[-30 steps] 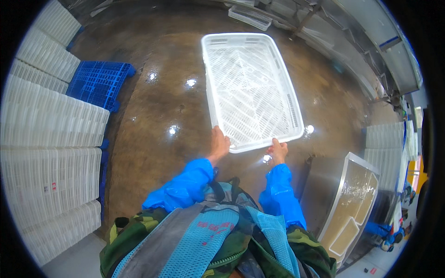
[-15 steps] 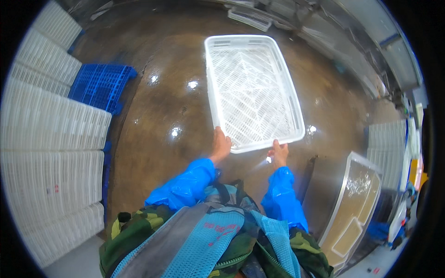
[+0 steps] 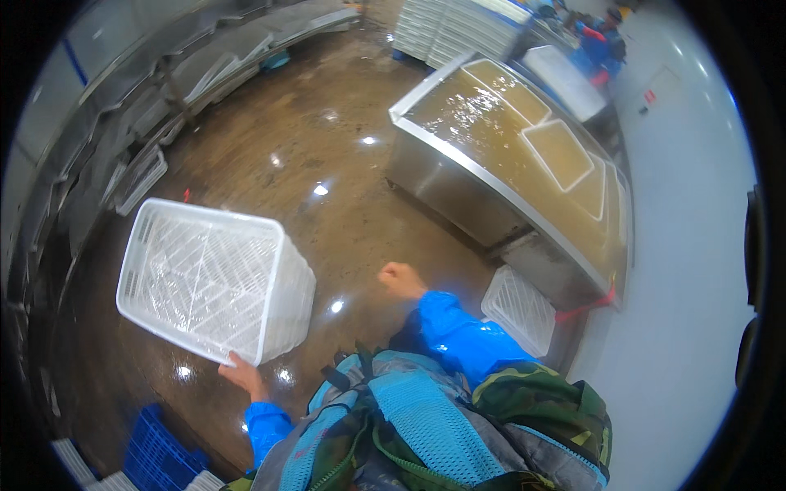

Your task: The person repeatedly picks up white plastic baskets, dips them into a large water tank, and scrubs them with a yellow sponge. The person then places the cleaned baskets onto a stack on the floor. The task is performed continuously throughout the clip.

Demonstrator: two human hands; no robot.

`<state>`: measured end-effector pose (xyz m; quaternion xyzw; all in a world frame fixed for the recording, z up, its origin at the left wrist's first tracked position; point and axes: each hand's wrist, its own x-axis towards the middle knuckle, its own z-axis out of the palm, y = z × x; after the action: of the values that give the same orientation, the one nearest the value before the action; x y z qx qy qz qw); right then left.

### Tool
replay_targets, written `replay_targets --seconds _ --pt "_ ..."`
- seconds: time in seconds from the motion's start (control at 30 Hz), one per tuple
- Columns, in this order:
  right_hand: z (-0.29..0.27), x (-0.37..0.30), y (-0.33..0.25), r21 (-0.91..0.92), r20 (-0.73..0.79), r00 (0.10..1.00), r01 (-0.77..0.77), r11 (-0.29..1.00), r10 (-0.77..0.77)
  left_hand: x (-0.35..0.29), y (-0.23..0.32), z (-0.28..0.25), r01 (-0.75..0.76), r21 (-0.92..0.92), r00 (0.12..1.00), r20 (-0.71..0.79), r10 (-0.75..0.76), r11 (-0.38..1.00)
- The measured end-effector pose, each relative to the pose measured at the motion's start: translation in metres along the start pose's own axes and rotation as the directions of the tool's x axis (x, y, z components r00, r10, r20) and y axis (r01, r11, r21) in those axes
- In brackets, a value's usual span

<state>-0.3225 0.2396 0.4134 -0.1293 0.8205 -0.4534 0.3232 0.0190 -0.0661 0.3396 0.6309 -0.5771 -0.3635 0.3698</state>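
A white slotted plastic crate (image 3: 201,274) tops a stack of similar crates standing on the wet floor to the left. My left hand (image 3: 243,376) grips its rim at the near corner, the fingers partly hidden by the edge. Away from the stack, my right hand (image 3: 401,281) is over the floor near the middle of the view, its fingers curled in with nothing seen in them. Both forearms wear blue plastic sleeves.
A steel tank (image 3: 499,147) of brownish water, with white crates in it, stands at the right. Another white crate (image 3: 520,311) sits beside its base. Blue pallets (image 3: 160,450) lie at the lower left; crate stacks (image 3: 454,33) stand far back. Metal racks line the left.
My view has swung right toward the tank. The crate both hands held is now on top of the stack at left; my right hand has let go and moved away from it.
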Motion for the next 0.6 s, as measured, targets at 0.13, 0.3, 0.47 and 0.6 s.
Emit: replay_targets --seconds 0.13,0.3,0.47,0.6 --pt "-0.091 -0.026 0.078 0.081 -0.232 0.968 -0.073 0.994 0.090 0.009 -0.016 -0.001 -0.088 0.206 0.982 -0.148 0.120 0.974" --pt "-0.181 -0.049 0.158 0.186 -0.367 0.905 -0.156 0.970 0.216 -0.003 0.011 0.005 -0.024 0.708 0.894 -0.301 0.332 0.705" --pt "-0.249 -0.056 0.204 0.086 -0.457 0.875 -0.132 0.987 0.157 -0.073 0.110 0.082 -0.426 0.613 0.759 -0.157 0.632 0.665" --pt "-0.327 -0.044 0.193 0.048 -0.571 0.814 -0.094 0.994 0.104 -0.143 0.158 0.166 -0.604 0.431 0.775 0.120 0.621 0.670"
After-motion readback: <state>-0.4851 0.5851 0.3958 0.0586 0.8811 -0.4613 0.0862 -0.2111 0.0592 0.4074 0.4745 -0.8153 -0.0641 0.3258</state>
